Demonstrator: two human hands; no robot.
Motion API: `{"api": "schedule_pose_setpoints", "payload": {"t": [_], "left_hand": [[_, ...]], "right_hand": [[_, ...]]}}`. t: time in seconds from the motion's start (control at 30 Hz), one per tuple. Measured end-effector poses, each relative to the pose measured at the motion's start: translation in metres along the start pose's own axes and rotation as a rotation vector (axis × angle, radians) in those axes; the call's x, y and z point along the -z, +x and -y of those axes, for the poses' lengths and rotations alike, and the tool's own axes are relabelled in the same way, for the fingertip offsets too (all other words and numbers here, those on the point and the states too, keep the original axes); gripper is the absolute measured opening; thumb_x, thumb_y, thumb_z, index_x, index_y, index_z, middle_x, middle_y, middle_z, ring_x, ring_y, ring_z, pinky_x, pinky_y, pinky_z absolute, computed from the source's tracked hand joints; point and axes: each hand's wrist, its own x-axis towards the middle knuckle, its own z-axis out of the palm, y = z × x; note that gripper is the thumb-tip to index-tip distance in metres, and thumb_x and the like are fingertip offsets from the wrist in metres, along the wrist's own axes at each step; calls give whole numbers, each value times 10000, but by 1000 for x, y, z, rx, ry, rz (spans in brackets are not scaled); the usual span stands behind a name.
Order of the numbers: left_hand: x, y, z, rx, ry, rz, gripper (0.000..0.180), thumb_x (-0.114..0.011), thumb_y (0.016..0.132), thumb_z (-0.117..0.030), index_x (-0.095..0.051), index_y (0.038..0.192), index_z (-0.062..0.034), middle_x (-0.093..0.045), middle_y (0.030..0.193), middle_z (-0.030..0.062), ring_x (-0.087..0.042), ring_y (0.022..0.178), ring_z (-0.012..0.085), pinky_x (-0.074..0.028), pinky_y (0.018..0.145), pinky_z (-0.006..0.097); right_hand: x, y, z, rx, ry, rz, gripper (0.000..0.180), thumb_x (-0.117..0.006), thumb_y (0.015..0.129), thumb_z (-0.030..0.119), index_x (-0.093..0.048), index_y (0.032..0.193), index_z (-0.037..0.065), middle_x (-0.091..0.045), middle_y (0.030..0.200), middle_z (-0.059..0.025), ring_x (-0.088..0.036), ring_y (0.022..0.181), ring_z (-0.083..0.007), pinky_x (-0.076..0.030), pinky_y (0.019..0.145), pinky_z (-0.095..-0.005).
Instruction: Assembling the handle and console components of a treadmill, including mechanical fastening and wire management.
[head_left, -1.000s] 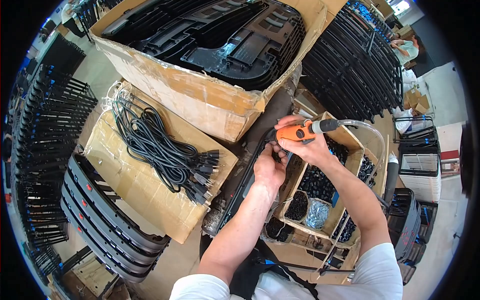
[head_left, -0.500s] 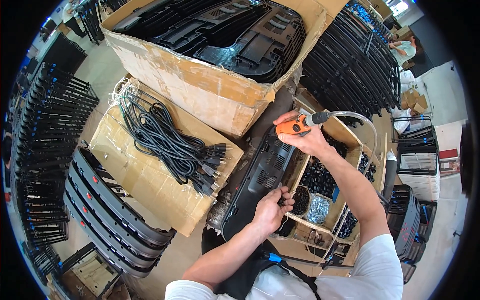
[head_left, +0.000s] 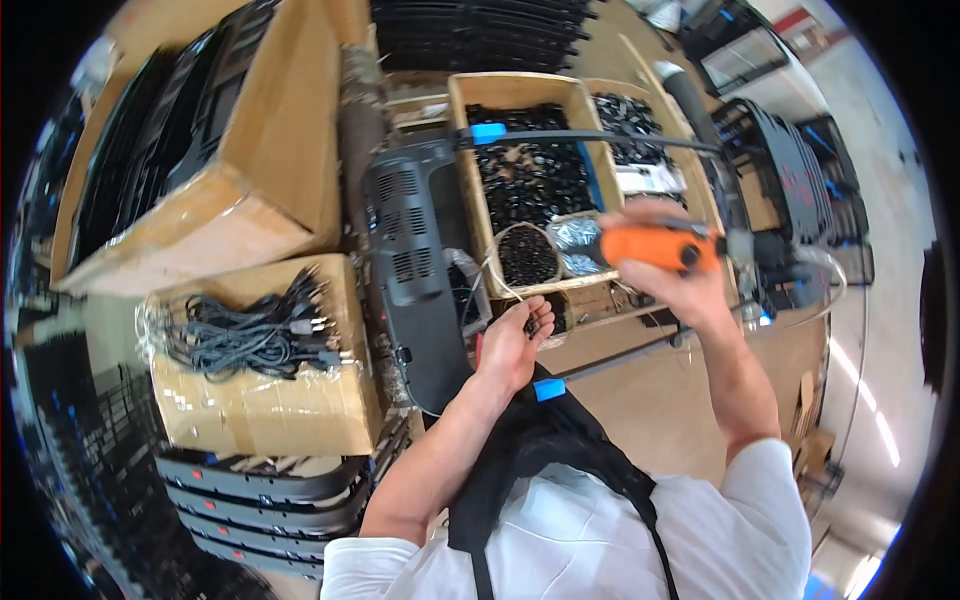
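Note:
My right hand point(head_left: 692, 292) is wrapped round an orange air screwdriver point(head_left: 648, 248) with a clear hose at its back end, blurred by motion. It hangs over the right side of a wooden parts bin point(head_left: 592, 130). A long black plastic panel with vent slots point(head_left: 412, 290) lies left of the bin. Close to the panel's near right edge, my left hand point(head_left: 508, 345) has its fingers curled over small dark pieces, perhaps screws. Just beyond that hand stands a round tub of small dark screws point(head_left: 528, 258), beside a clear bag of silvery screws point(head_left: 578, 240).
Black bars with blue tape point(head_left: 620, 137) cross over the bin. At left, a large carton point(head_left: 285, 130) holds black panels. Coiled black power cords point(head_left: 245, 335) lie on a smaller carton point(head_left: 250, 420), with stacked dark curved panels point(head_left: 265, 510) below.
The whole view has swung toward the right. My right hand has carried the screwdriver from the panel's far end to the bin's right side. My left hand stays near the panel, fingers still curled.

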Motion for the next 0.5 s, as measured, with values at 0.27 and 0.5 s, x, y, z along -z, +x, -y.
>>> {"api": "schedule_pose_setpoints", "payload": {"t": [0.27,0.5], "left_hand": [[6,48,57,-298,1398,90,495,-493,1070,-380,-638,1328,18,-691,1336,229,-635,1283,386,-487,1055,451],[-31,-35,86,-140,2257,82,654,-423,1066,-593,-717,1182,-20,-740,1148,272,-714,1098,443,-556,956,559]], "right_hand": [[84,-269,-52,-198,142,-616,608,-799,814,60,-560,1368,-19,-733,1249,-160,-698,1147,-244,-539,1029,-395],[47,-310,-294,-552,863,-1066,293,-788,960,233,-664,1210,144,-733,1090,-25,-697,1021,-199,-540,977,-409]]}}
